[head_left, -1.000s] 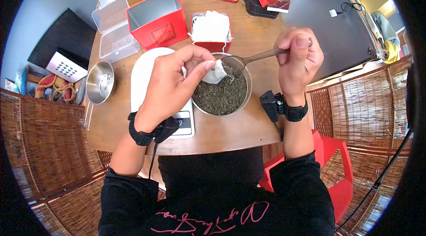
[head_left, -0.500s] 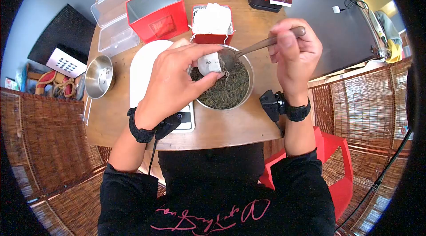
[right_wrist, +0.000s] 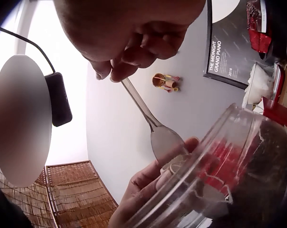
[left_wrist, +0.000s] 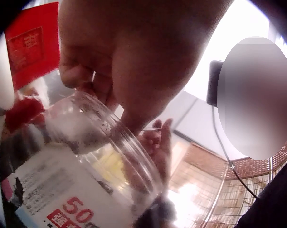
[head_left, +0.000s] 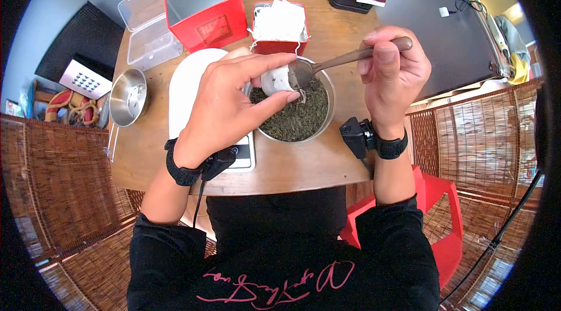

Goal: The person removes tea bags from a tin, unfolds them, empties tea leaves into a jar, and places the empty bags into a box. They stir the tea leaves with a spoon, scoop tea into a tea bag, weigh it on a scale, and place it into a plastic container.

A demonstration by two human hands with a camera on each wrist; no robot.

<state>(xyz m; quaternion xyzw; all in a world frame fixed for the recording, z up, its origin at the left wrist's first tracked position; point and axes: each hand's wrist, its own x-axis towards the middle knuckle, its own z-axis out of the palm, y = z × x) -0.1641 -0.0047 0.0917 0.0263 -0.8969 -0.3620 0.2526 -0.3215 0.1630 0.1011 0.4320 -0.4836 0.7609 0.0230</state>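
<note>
My left hand (head_left: 225,97) holds a small white tea bag (head_left: 276,81) between thumb and fingers, its mouth facing right. A drawstring hangs from that mouth. In my right hand (head_left: 394,80) the handle of a translucent brown spoon (head_left: 350,56) is pinched, and the spoon's bowl sits right at the bag's mouth. Both are above a round clear jar (head_left: 331,109) of dark dried tea leaves (head_left: 295,118). In the right wrist view the spoon (right_wrist: 142,107) slopes down to the bag beside the jar's wall (right_wrist: 181,190). A printed label (left_wrist: 72,190) shows on the jar in the left wrist view.
A white scale (head_left: 193,77) lies under my left forearm. Behind the jar stands a red tin (head_left: 280,47) heaped with white bags. Farther left are a large red tin (head_left: 207,18), a clear plastic box (head_left: 155,48) and a steel pan (head_left: 128,100). A red chair (head_left: 438,206) is at right.
My left hand has turned the tea bag, and its mouth now faces the spoon. The spoon's bowl has moved slightly left and up from over the leaves to the bag's mouth.
</note>
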